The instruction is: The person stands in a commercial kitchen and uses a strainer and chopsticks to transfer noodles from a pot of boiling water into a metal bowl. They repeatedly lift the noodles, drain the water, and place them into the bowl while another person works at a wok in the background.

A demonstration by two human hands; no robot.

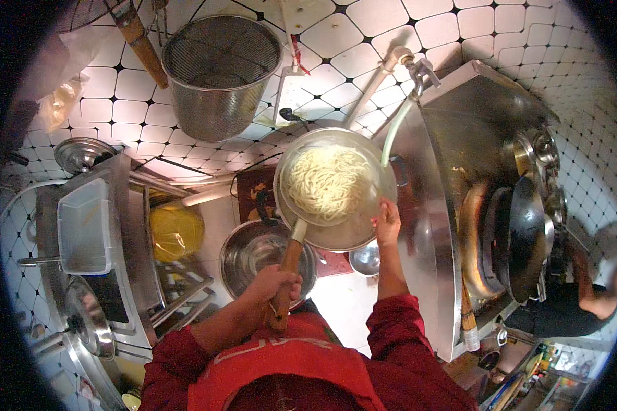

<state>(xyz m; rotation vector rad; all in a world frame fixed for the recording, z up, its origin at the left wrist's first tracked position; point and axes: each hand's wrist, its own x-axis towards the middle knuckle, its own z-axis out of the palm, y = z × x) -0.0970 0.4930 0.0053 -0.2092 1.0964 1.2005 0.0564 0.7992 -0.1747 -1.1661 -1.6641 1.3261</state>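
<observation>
Pale noodles (326,182) lie heaped in a round strainer or ladle (308,218) over a wide metal pot (347,239) that seems to hold cloudy liquid. My left hand (275,287) is closed around the utensil's wooden handle (289,259). At the right rim of the pot, my right hand (389,226) grips the edge, its fingertips partly hidden. A pale green hose (395,131) runs down from a wall tap (420,74) to the pot's far right rim. Below the pot, a steel basin (236,262) sits partly covered by the handle and my left hand.
A perforated metal basket (216,108) hangs on the tiled wall. To the left, a steel counter (133,246) carries a clear plastic tub (85,228) and a pot lid (90,318). A steel stove (432,246) with a large wok (527,241) stands right; another person (565,308) is beyond.
</observation>
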